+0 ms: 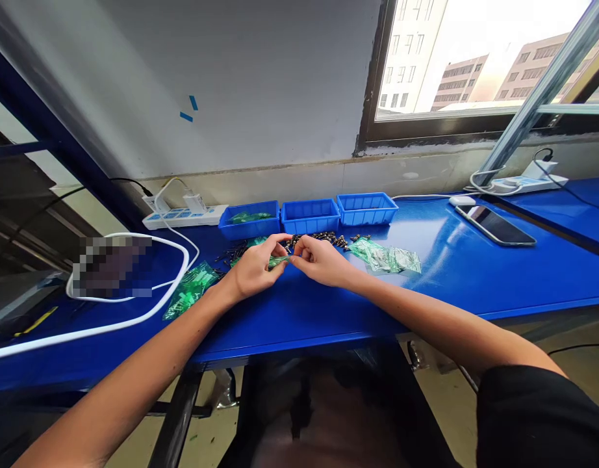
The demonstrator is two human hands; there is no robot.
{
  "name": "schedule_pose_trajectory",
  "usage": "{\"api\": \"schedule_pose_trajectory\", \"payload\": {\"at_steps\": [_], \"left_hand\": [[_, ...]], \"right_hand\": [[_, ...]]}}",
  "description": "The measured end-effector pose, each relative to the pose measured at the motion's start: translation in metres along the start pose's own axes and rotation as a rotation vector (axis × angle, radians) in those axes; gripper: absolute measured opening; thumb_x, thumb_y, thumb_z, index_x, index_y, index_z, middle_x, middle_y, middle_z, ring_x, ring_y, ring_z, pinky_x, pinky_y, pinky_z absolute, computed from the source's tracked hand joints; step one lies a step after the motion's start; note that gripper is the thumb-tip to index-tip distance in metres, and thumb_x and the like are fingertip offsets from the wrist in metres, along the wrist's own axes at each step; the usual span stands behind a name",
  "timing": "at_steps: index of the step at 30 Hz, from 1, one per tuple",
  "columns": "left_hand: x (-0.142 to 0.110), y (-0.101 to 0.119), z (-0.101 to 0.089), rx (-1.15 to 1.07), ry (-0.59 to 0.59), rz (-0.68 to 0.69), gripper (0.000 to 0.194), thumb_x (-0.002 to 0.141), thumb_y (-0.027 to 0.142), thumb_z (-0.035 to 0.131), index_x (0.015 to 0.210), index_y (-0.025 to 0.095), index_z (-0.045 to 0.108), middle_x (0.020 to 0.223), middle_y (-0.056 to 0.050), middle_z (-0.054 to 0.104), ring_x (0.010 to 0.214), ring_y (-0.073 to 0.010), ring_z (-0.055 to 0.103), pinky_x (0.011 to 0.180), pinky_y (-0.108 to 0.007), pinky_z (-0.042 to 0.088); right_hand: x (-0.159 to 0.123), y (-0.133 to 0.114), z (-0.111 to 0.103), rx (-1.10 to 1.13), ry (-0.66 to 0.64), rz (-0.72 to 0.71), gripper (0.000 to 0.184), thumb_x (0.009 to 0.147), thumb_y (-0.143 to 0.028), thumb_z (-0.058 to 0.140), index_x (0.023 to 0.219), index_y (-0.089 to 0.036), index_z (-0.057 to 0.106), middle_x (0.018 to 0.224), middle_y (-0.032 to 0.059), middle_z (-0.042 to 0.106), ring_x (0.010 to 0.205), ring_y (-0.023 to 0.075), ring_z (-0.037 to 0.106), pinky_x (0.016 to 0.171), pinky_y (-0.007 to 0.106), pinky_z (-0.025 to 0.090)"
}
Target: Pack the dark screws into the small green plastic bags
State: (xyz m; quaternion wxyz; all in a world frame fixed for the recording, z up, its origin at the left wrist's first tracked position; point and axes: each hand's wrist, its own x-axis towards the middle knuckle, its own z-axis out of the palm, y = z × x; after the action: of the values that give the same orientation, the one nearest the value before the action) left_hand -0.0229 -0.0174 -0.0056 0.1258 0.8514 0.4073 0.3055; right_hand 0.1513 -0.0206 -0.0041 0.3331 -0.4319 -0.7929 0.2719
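Note:
My left hand (254, 270) is closed on a small green plastic bag (279, 261), low over the blue table. My right hand (321, 261) meets it from the right, its thumb and forefinger pinched at the bag's edge. Whether the right fingers also hold a small part is hidden. Just behind the hands lies a heap of small dark and brassy metal parts (331, 240), too small to name surely. Thin black pieces (234, 252) lie beside my left hand. Filled green bags (191, 289) rest left of that hand, and more small bags (394, 259) lie to the right.
Three blue bins stand along the back: a left bin (249, 229) with green bags inside, a middle bin (310, 226) and a right bin (368, 213). A power strip (209, 216), a curved white tube (153, 314) and a phone (497, 224) also occupy the table.

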Motion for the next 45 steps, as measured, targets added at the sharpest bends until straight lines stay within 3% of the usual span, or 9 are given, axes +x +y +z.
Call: {"api": "schedule_pose_trajectory", "payload": {"at_steps": [9,15,20,26,37,45], "left_hand": [[-0.001,-0.002,0.001,-0.022,-0.018,0.067,0.042,0.079,0.038,0.048,0.115,0.016,0.045,0.084,-0.005,0.064,0.075,-0.0155,0.061,0.054,-0.021,0.047],[0.002,-0.003,0.000,0.017,-0.058,0.089,0.036,0.079,0.035,0.045,0.109,0.016,0.049,0.083,-0.004,0.064,0.072,-0.0144,0.061,0.066,-0.024,0.048],[0.003,-0.002,-0.001,0.039,-0.076,0.068,0.035,0.079,0.037,0.047,0.106,0.016,0.053,0.081,-0.003,0.065,0.065,-0.0132,0.058,0.062,-0.023,0.044],[0.004,-0.002,-0.007,0.125,-0.047,0.090,0.024,0.079,0.039,0.047,0.078,0.017,0.057,0.066,0.000,0.060,0.057,-0.0119,0.051,0.057,-0.022,0.039],[0.005,-0.005,-0.008,0.142,-0.035,0.096,0.026,0.078,0.037,0.050,0.062,0.017,0.052,0.056,0.002,0.053,0.050,-0.0101,0.043,0.050,-0.021,0.032],[0.005,-0.001,-0.010,0.112,-0.064,0.005,0.026,0.074,0.036,0.051,0.058,0.016,0.053,0.051,0.002,0.052,0.047,-0.0092,0.042,0.048,-0.021,0.029]], "right_hand": [[-0.001,0.004,0.000,-0.033,0.000,-0.090,0.021,0.074,-0.016,0.055,0.063,-0.019,0.038,0.056,-0.0067,0.045,0.051,0.0067,0.038,0.052,0.021,0.026],[-0.002,0.005,0.002,-0.106,-0.016,-0.136,0.002,0.078,-0.017,0.055,0.079,-0.017,0.054,0.054,-0.0071,0.045,0.050,0.0074,0.039,0.052,0.021,0.024],[0.001,0.002,-0.001,-0.156,0.075,-0.144,0.012,0.078,-0.013,0.055,0.066,-0.016,0.056,0.056,-0.0033,0.049,0.054,0.0082,0.041,0.055,0.022,0.027],[0.003,0.002,-0.005,-0.107,0.203,-0.119,0.013,0.078,-0.015,0.056,0.064,-0.015,0.054,0.057,-0.0028,0.052,0.055,0.0082,0.044,0.054,0.022,0.029],[0.002,0.003,-0.005,-0.005,0.277,-0.139,0.015,0.078,-0.021,0.053,0.065,-0.016,0.052,0.051,-0.0055,0.046,0.049,0.0065,0.039,0.049,0.021,0.028],[0.001,0.001,-0.005,0.045,0.229,-0.122,0.008,0.079,-0.022,0.051,0.074,-0.016,0.053,0.051,-0.0072,0.043,0.048,0.0063,0.036,0.050,0.022,0.028]]}}
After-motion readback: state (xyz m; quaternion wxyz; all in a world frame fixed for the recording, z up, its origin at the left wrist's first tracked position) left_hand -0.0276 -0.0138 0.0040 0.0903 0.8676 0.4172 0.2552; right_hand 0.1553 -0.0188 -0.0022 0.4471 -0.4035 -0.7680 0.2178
